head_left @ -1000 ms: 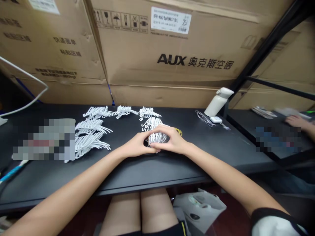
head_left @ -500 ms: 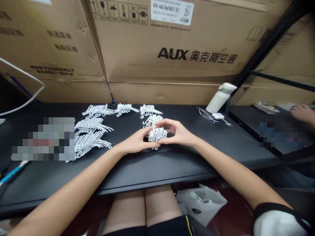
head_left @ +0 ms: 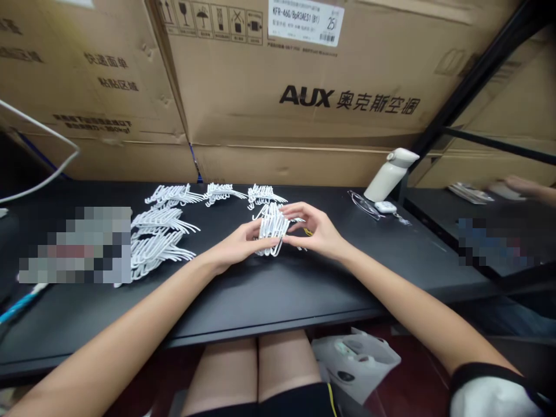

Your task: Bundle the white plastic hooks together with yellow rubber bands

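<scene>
A bundle of small white plastic hooks point(head_left: 271, 230) is held just above the black table point(head_left: 278, 289), near its middle. My left hand point(head_left: 237, 246) grips the bundle from the left, fingers curled under it. My right hand point(head_left: 317, 230) pinches its right side, and a bit of yellow band point(head_left: 307, 231) shows by the fingers. More bundles of white hooks point(head_left: 161, 234) lie in rows on the table to the left and behind.
Large cardboard boxes point(head_left: 304, 98) stand along the back of the table. A white bottle point(head_left: 390, 172), glasses point(head_left: 360, 204) and a small white device point(head_left: 386, 207) lie at the right. Another person's hand point(head_left: 523, 186) reaches over the neighbouring table. A white bag point(head_left: 356, 359) sits under the table.
Both hands have lifted the hook bundle off the table and turned it more upright. The other person's hand at the right has moved further back.
</scene>
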Demonstrator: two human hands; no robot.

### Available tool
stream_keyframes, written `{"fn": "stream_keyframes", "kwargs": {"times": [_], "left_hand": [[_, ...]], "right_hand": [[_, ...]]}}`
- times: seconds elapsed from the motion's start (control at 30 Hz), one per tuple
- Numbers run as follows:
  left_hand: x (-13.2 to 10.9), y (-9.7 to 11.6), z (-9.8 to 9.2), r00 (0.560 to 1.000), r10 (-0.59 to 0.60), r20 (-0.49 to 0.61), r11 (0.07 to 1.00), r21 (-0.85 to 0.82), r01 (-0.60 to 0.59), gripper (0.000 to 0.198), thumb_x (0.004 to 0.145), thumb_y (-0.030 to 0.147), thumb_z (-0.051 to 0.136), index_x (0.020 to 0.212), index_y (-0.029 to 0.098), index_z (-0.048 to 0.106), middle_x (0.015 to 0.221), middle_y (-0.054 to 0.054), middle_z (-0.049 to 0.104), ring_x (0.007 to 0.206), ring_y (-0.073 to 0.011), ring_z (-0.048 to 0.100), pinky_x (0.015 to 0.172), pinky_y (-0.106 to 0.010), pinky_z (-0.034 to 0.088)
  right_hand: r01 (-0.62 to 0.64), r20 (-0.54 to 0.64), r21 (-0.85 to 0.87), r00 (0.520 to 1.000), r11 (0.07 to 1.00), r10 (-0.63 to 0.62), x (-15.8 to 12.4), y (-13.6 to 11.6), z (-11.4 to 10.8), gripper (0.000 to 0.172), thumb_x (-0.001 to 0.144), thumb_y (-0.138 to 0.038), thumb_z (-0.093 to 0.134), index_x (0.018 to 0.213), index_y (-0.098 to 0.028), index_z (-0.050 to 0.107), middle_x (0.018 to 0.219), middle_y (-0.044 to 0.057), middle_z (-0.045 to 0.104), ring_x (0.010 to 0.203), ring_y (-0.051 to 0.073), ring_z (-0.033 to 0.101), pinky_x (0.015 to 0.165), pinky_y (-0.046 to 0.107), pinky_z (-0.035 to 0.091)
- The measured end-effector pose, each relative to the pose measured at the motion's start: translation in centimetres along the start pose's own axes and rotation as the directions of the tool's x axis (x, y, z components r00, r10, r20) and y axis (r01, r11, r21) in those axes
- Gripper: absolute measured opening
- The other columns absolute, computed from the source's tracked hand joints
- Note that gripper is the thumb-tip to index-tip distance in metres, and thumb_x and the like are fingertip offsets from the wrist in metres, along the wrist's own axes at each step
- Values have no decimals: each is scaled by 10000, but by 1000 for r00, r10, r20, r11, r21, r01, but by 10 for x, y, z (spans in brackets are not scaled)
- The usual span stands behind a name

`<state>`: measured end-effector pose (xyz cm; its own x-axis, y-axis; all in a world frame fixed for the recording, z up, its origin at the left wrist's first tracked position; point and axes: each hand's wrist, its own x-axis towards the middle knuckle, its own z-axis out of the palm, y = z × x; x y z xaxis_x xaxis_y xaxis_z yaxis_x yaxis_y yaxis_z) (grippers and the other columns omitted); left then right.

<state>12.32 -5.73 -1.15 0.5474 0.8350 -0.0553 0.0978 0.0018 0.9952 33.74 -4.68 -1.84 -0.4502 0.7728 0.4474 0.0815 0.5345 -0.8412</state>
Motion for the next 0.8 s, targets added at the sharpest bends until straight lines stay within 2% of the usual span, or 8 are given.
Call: {"fn": "stream_keyframes", "kwargs": {"times": [0.1,0.2,0.37,0.5,0.63,0.8], "left_hand": [[0,-1,0,999,0,-46,1000,-7,0,556,734,390,747,1238,197,616,1204,-91,679,1130,-259,600,958,-371,461],[0,-2,0,998,3,-67,1000,-7,-3,528,724,405,753,1193,188,647,1191,-93,687,1108,-262,615,938,-374,474],[0,-2,-1,993,7,-115,1000,-15,-8,532,690,387,784,1161,164,673,1153,-105,704,1079,-268,631,942,-386,473],[0,-2,-3,994,-19,-106,999,-33,15,508,667,364,806,1120,163,699,1098,-101,726,1006,-261,659,893,-379,498],[-1,-3,-4,994,-51,-94,996,-82,43,505,666,344,811,1125,163,703,1059,-94,737,946,-239,674,857,-353,503],[-2,-4,-5,987,-89,-135,994,-79,79,499,656,374,814,1090,148,716,971,-97,750,828,-216,682,752,-322,509]], "right_hand": [[148,-44,-256,985,955,-165,-3,-7,3,158,778,-285,720,888,-196,650,1206,115,606,1081,226,601,832,383,571],[204,-17,-372,974,906,-226,-5,-8,5,95,813,-290,687,791,-199,670,1171,107,636,1045,229,626,878,417,554],[169,-76,-333,976,928,-204,-5,-3,7,115,815,-313,688,829,-199,699,1136,100,656,973,215,664,809,376,582],[172,-19,-291,982,941,-185,-4,-5,5,106,818,-291,687,805,-186,702,1100,98,666,954,204,671,835,374,573],[181,43,-311,983,933,-176,-4,-9,2,123,828,-291,673,765,-187,692,1063,100,678,1039,230,645,814,367,574],[226,8,-358,971,906,-239,-6,-5,5,102,857,-263,628,810,-191,682,1175,113,629,842,184,671,733,365,579]]}}
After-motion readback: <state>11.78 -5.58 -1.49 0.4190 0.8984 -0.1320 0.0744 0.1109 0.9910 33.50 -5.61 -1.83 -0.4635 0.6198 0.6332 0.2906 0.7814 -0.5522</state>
